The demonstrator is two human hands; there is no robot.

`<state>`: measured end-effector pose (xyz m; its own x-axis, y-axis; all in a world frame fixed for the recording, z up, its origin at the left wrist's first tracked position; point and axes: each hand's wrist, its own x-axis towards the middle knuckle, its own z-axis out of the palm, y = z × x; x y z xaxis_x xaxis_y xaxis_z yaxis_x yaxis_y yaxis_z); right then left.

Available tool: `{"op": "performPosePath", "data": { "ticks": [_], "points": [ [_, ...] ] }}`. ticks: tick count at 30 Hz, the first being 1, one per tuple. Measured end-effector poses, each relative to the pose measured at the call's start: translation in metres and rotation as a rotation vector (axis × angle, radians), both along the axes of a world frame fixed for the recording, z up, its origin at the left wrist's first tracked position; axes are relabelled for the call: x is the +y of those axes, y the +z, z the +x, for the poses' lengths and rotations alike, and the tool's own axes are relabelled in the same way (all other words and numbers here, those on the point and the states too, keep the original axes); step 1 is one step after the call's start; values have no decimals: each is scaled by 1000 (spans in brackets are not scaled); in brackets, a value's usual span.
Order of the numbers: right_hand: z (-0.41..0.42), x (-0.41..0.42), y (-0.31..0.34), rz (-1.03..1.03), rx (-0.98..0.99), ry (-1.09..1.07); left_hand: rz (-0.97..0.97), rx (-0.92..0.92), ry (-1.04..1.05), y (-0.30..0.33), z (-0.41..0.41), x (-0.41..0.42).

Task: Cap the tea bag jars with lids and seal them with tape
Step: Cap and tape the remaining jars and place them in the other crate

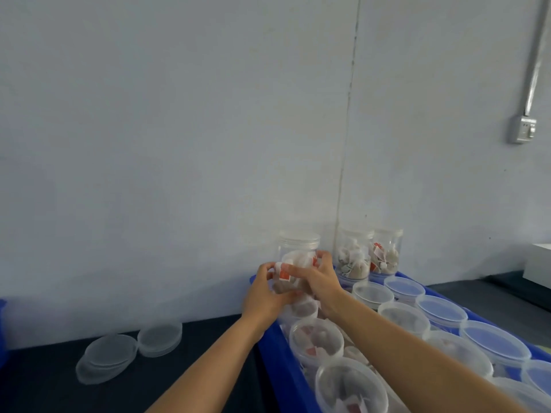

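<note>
A clear plastic jar (299, 248) of tea bags, its threaded mouth uncapped, stands raised at the far left corner of the blue crate (274, 356). My left hand (262, 296) grips its left side and my right hand (319, 278) grips its right side. Several open jars (317, 342) with tea bags fill the crate's left row, and capped jars (441, 308) fill the right rows. Loose clear lids (159, 338) lie stacked on the dark table to the left, with a second pile (105, 357) beside them.
Two more tea bag jars (353, 254) stand tall at the crate's far end against the grey wall. A wall socket (523, 129) with a conduit sits at upper right. A white box (539, 260) is at the right edge.
</note>
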<state>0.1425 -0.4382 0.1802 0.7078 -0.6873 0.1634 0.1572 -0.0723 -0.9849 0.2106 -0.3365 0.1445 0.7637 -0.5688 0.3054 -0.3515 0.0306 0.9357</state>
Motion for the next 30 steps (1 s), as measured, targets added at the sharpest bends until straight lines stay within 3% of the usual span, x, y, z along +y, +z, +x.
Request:
{"op": "performPosePath", "data": {
  "ticks": [8,17,24,30],
  "points": [
    [54,-13,1,-88,20,20,-18,-40,171,-9,46,-20],
    [64,-26,-15,-84,39,-11,223,-150,289,-15,57,-34],
    [61,-17,-15,-74,40,-44,249,-130,164,-10,56,-34],
    [54,2,1,-9,238,-235,193,18,103,-4,47,-19]
  ]
}}
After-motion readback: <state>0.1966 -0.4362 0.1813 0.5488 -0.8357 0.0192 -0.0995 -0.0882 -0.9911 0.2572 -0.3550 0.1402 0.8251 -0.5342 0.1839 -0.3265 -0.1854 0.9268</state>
